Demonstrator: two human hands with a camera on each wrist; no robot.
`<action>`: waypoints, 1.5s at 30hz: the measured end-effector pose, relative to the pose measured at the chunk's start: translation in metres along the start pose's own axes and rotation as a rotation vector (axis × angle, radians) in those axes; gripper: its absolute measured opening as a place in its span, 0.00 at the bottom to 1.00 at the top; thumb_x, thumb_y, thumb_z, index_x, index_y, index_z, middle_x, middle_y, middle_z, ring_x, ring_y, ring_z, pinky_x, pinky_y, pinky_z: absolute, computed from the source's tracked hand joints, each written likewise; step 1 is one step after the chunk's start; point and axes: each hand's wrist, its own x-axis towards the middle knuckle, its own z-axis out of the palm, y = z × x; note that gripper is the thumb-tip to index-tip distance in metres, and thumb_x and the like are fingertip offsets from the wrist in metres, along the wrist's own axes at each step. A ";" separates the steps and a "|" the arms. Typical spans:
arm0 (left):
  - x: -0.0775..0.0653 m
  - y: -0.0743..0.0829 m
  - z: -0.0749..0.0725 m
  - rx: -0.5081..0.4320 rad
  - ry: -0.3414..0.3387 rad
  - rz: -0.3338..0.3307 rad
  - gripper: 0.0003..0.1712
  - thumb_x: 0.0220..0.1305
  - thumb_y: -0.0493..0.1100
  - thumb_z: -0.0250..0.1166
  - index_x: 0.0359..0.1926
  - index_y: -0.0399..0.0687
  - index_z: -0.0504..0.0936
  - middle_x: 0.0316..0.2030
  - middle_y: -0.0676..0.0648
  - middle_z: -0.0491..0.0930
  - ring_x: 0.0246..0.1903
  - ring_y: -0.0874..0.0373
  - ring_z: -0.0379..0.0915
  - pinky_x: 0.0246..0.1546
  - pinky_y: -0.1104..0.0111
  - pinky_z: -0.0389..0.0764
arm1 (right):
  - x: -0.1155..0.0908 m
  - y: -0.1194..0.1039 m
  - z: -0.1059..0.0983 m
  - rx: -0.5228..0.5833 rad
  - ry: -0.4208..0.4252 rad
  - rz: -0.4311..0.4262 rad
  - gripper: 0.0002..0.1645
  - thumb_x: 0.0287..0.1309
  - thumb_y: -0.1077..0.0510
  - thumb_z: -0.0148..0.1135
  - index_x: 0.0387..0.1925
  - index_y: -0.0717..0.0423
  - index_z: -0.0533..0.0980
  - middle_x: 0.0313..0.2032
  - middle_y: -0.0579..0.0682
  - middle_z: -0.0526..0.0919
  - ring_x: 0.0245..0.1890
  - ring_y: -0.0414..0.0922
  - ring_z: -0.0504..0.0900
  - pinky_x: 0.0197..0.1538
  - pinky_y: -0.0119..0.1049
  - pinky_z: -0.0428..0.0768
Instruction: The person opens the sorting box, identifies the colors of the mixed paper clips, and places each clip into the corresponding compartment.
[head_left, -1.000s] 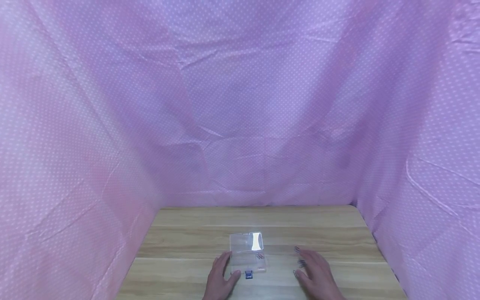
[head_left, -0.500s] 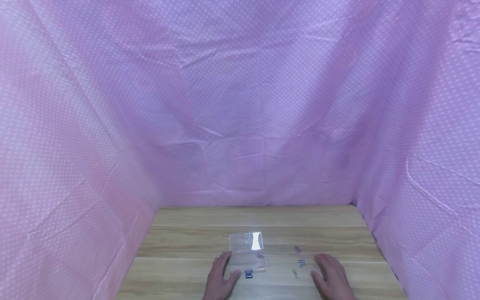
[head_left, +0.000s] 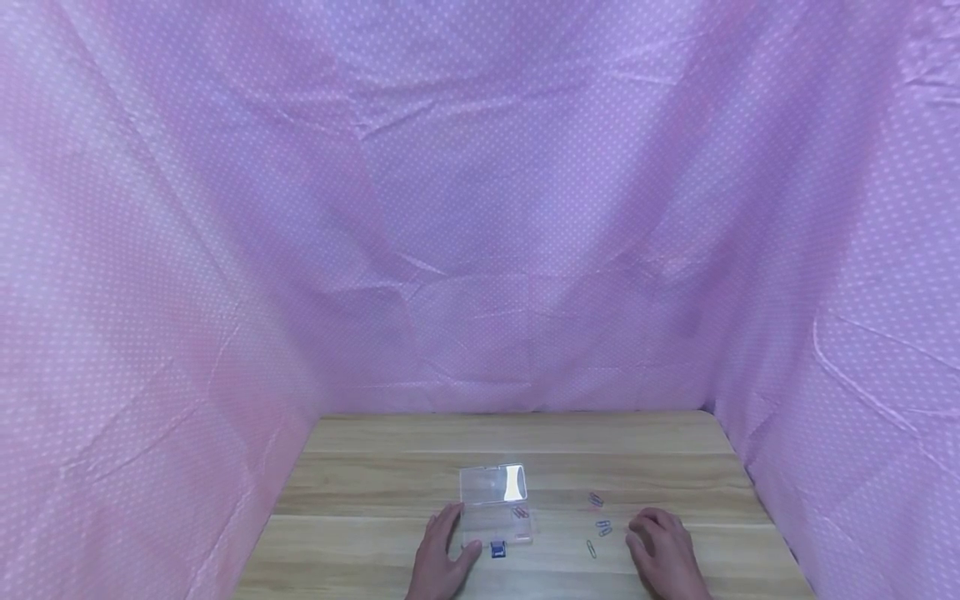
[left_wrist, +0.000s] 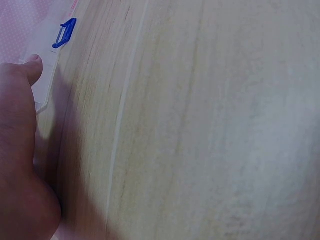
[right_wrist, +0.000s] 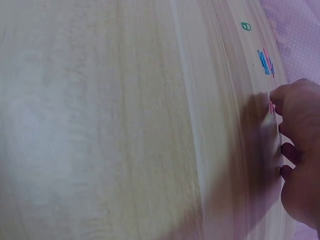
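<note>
On the wooden table in the head view lies an opened clear plastic box (head_left: 491, 525). My left hand (head_left: 438, 554) grips its left side, thumb at the front edge and fingers at the back. A blue latch (head_left: 498, 549) hangs at the box front. Red paper clips (head_left: 520, 512) show inside it. To the right lie a green paper clip (head_left: 591, 549), blue paper clips (head_left: 603, 527) and a further cluster of paper clips (head_left: 596, 499). My right hand (head_left: 663, 550) is beside them with bent fingers. A pinkish-red paper clip (right_wrist: 271, 106) shows at its fingertips; whether they pinch it is unclear.
The table (head_left: 360, 475) has light wood grain and a rounded far right corner. Pink cloth (head_left: 480, 333) with white dots surrounds it at the back and both sides. The clear lid (head_left: 491, 485) lies back behind the box and reflects light.
My right hand has moved right, off the paper clips, uncovering them. Since half a second ago its fingers have bent and drawn closer to the thumb. The left hand and box stay in place.
</note>
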 end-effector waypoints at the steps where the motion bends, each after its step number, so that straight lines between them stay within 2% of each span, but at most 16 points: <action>1: 0.000 0.000 0.000 0.000 0.002 0.002 0.44 0.69 0.59 0.79 0.79 0.49 0.77 0.79 0.37 0.77 0.81 0.32 0.70 0.89 0.34 0.62 | 0.000 0.001 0.001 -0.005 0.007 -0.003 0.06 0.68 0.58 0.77 0.45 0.50 0.90 0.55 0.57 0.88 0.65 0.65 0.82 0.69 0.74 0.79; 9: -0.002 0.000 0.001 -0.001 0.017 0.012 0.43 0.69 0.60 0.79 0.79 0.51 0.78 0.79 0.38 0.78 0.82 0.32 0.70 0.88 0.34 0.63 | 0.000 0.002 0.003 -0.028 0.071 -0.034 0.07 0.64 0.63 0.78 0.39 0.47 0.89 0.51 0.54 0.89 0.60 0.63 0.84 0.62 0.71 0.82; 16: -0.001 0.000 0.000 0.001 0.005 0.020 0.44 0.70 0.59 0.78 0.79 0.49 0.77 0.79 0.38 0.78 0.82 0.33 0.70 0.90 0.37 0.59 | 0.005 -0.002 0.000 -0.009 -0.039 0.070 0.06 0.69 0.62 0.74 0.41 0.46 0.89 0.54 0.54 0.87 0.65 0.63 0.81 0.69 0.71 0.79; 21: -0.002 -0.001 0.002 0.012 0.026 0.034 0.43 0.69 0.60 0.79 0.78 0.50 0.78 0.78 0.40 0.79 0.81 0.36 0.72 0.88 0.40 0.57 | 0.009 -0.002 -0.001 -0.015 -0.096 0.086 0.05 0.72 0.62 0.71 0.42 0.48 0.88 0.51 0.52 0.86 0.61 0.60 0.81 0.69 0.70 0.79; 24: -0.003 -0.001 0.002 0.008 0.037 0.045 0.42 0.69 0.59 0.79 0.78 0.50 0.78 0.78 0.40 0.80 0.80 0.34 0.73 0.88 0.38 0.60 | 0.010 -0.002 -0.001 -0.026 -0.100 0.077 0.02 0.72 0.61 0.71 0.43 0.51 0.87 0.49 0.50 0.86 0.59 0.58 0.82 0.68 0.69 0.79; 27: -0.003 -0.002 0.002 -0.013 0.024 0.025 0.43 0.69 0.59 0.79 0.79 0.50 0.77 0.79 0.39 0.78 0.81 0.32 0.71 0.87 0.33 0.64 | 0.010 -0.002 -0.001 -0.034 -0.093 0.066 0.02 0.70 0.61 0.73 0.42 0.52 0.87 0.45 0.48 0.87 0.54 0.54 0.83 0.65 0.66 0.81; 29: -0.003 -0.002 0.002 -0.027 0.008 0.005 0.43 0.70 0.59 0.79 0.79 0.51 0.77 0.80 0.38 0.77 0.81 0.31 0.70 0.87 0.31 0.63 | 0.011 -0.003 -0.001 -0.038 -0.094 0.066 0.03 0.69 0.61 0.74 0.41 0.51 0.86 0.43 0.47 0.87 0.51 0.52 0.83 0.63 0.64 0.82; 32: -0.003 -0.002 0.001 -0.038 -0.018 -0.023 0.44 0.70 0.60 0.78 0.80 0.52 0.76 0.81 0.39 0.76 0.83 0.32 0.68 0.89 0.32 0.61 | 0.011 -0.004 -0.001 -0.043 -0.108 0.077 0.04 0.70 0.60 0.74 0.39 0.50 0.85 0.41 0.44 0.86 0.48 0.48 0.82 0.62 0.64 0.82; 39: -0.003 -0.002 0.001 -0.015 0.001 -0.003 0.45 0.70 0.62 0.77 0.81 0.51 0.76 0.81 0.37 0.76 0.82 0.30 0.67 0.86 0.29 0.65 | 0.014 -0.004 -0.007 -0.008 -0.160 0.115 0.02 0.77 0.60 0.67 0.45 0.54 0.84 0.43 0.45 0.87 0.49 0.47 0.82 0.67 0.66 0.80; 45: -0.002 -0.003 0.002 -0.006 0.026 0.015 0.44 0.70 0.61 0.78 0.80 0.51 0.76 0.80 0.37 0.77 0.81 0.28 0.68 0.84 0.28 0.68 | 0.014 -0.005 -0.010 0.007 -0.143 0.106 0.03 0.76 0.60 0.68 0.45 0.51 0.85 0.43 0.46 0.90 0.51 0.49 0.84 0.69 0.68 0.80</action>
